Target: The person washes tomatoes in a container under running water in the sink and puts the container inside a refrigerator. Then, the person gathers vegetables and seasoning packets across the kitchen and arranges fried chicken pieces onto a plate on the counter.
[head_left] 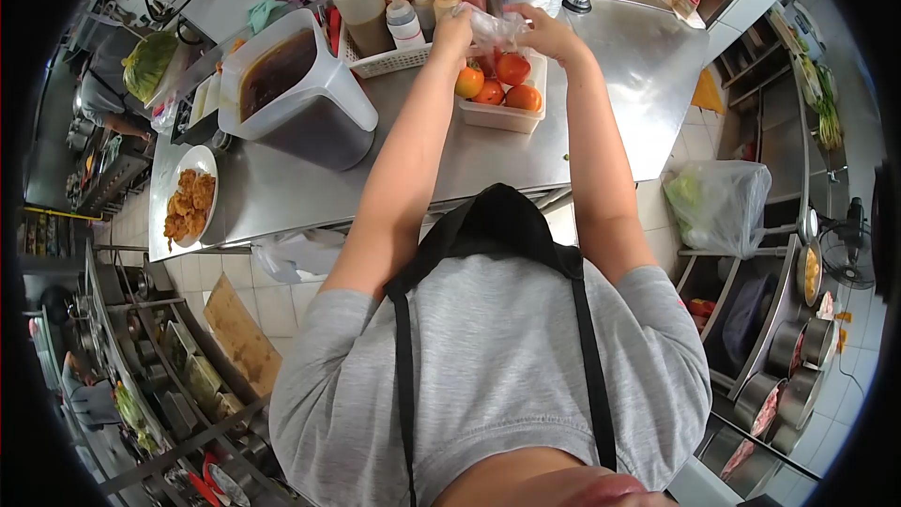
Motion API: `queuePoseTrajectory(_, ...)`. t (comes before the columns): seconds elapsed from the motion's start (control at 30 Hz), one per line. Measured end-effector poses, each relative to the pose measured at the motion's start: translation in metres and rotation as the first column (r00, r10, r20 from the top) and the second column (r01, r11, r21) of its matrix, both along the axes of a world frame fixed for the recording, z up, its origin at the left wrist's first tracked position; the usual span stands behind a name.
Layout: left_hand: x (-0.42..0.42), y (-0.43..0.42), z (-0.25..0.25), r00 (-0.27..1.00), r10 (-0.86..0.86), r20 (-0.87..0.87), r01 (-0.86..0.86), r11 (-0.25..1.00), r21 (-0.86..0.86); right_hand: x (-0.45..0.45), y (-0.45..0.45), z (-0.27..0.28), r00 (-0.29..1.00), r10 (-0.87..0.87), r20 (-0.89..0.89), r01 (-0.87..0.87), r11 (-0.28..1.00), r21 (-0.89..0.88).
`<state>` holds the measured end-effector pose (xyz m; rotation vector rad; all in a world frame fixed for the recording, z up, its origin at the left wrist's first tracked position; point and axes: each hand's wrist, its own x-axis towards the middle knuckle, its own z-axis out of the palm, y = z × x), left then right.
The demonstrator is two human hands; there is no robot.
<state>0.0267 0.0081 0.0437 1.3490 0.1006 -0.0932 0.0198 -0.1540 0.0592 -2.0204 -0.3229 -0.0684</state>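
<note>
Both arms reach forward, hands close together but apart
The left arm (402, 145) slants inward, its forearm bare; the left hand (454, 36) has its fingers curled; the right arm (601, 150) runs forward, bent at the wrist; the right hand (552, 35) turns its fingers toward the left

No legible txt; no readable labels/nos.

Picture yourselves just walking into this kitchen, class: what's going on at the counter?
A person in a grey T-shirt holds a clear, crumpled plastic bag between the left hand and right hand. It is over the far part of a whitish rectangular plastic tub of shiny red-orange tomatoes. The tub stands on a stainless-steel counter, with a large translucent plastic jug of dark liquid to its left.
</note>
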Motion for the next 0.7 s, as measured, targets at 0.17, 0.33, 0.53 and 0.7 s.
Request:
queuePoseTrajectory(0.17, 0.008, -0.006, -0.018, 0.924, 0.025, 0.382, 0.034, 0.989, -0.146, 0.002, 0.01, -0.008, 0.993, -0.032, -0.11, -0.001, 0.96, -0.281)
queuePoseTrajectory(0.33, -0.005, -0.001, 0.005, 0.895, -0.034, 0.445, 0.258, 0.854, -0.453, 0.013, 0.014, -0.01, 0.965, -0.25, -0.079, 0.262, 0.915, 0.307)
queuePoseTrajectory(0.53, 0.002, -0.009, 0.006, 0.888, 0.121, 0.444, 0.185, 0.79, -0.584, 0.005, 0.015, -0.015, 0.928, -0.289, -0.234, 0.348, 0.452, 0.821)
queuePoseTrajectory(0.7, 0.007, -0.006, 0.005, 0.97, 0.151, 0.188, 0.122, 0.365, -0.923, 0.005, 0.017, -0.034, 0.893, -0.189, -0.408, 0.441, 0.194, 0.876)
